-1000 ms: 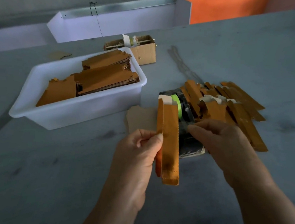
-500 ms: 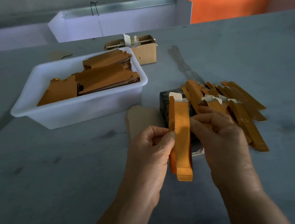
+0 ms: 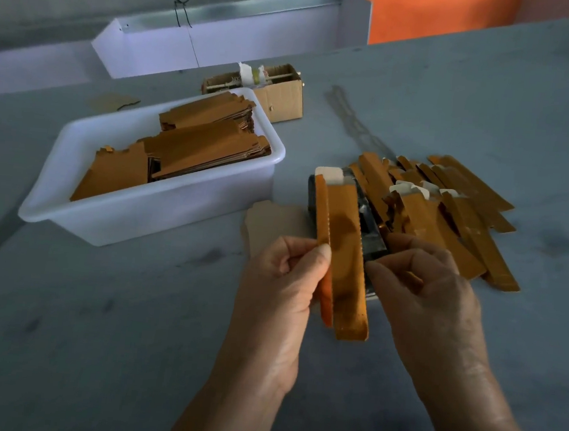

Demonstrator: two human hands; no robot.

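Shifting lower along strip, right hand; left hand pinches.

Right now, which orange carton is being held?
The long carton pinched between left hand and right hand; the rest lie in the pile or white tub.

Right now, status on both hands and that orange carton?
Left hand pinches orange carton, left edge. Right hand grips right edge. Carton off the table, partly folded. Nothing blocking; dispenser and carton pile lie behind.
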